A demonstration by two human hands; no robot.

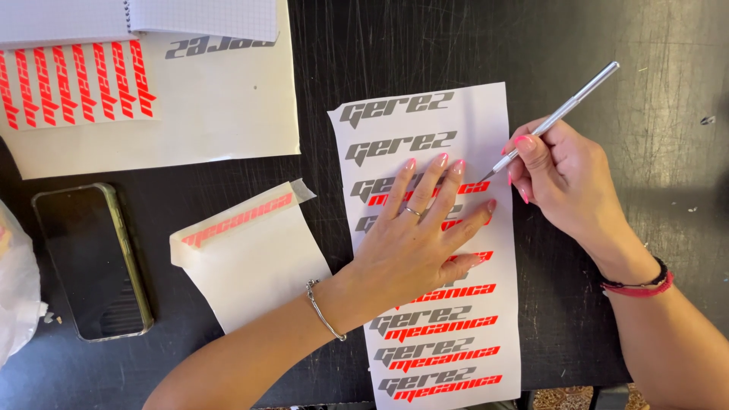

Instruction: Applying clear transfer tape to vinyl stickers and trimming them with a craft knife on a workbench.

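Item one: the left hand point(414, 243) is lying flat, fingers spread wide and gripping nothing, pressing down on a long white decal sheet point(437, 250) printed with rows of grey and red lettering. The sheet is running lengthwise under the palm, its top rows showing beyond the fingertips and more rows showing nearer the wrist.

Item two: the right hand point(566, 178) is closing its thumb and fingers around a slim silver craft knife point(550, 121), held like a pen (shaft angling up and away from the knuckles). The tip is touching the sheet just beside the left ring fingertip, at a red strip.

Item three: to the left of the left forearm, a smaller white backing piece point(250, 254) carrying one red strip is lying on the black table point(380, 45).

Item four: further left, a dark phone point(91, 262) is resting face up.

Item five: beyond it, a large white sheet point(220, 106) with red strips is sitting partly under a grid-paper notebook point(137, 19). No containers are showing.
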